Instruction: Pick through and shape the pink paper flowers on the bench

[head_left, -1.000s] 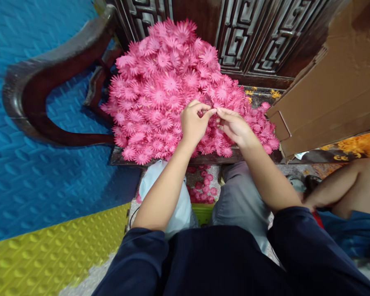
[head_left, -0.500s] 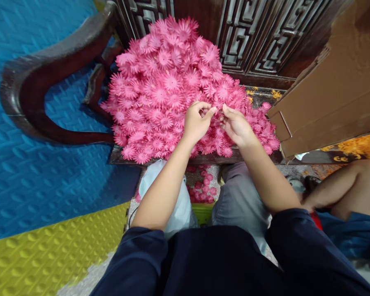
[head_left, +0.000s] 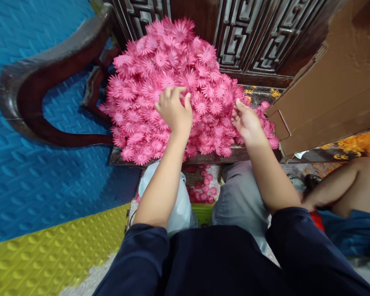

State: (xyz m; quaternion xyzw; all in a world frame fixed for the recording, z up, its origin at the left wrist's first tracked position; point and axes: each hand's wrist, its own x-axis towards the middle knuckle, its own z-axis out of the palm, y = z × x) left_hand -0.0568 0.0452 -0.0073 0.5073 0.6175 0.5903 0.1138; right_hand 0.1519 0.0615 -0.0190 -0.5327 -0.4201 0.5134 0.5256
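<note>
A large heap of pink artificial flowers [head_left: 156,98] with thin pointed petals lies on a dark wooden seat [head_left: 209,159]. Over the middle of the heap is my left hand [head_left: 174,110], back up, fingers and thumb apart, nothing visible in it. My right hand [head_left: 246,120] is at the heap's right side, palm turned inward with its fingers curled. A slightly blurred pink flower [head_left: 229,97] shows at its thumb and fingertips, and the hand appears to pinch it. Where the fingers meet the flower is hard to make out.
A curved wooden armrest [head_left: 10,92] bounds the left side. Brown cardboard [head_left: 329,90] stands at the right, with orange pieces [head_left: 362,144] beyond it. Another person's arm [head_left: 329,191] is at lower right. Pink flowers [head_left: 203,187] lie on the floor between my legs.
My hands were close together over the heap and have moved apart. The left has gone left and opened; the right has shifted a little to the right.
</note>
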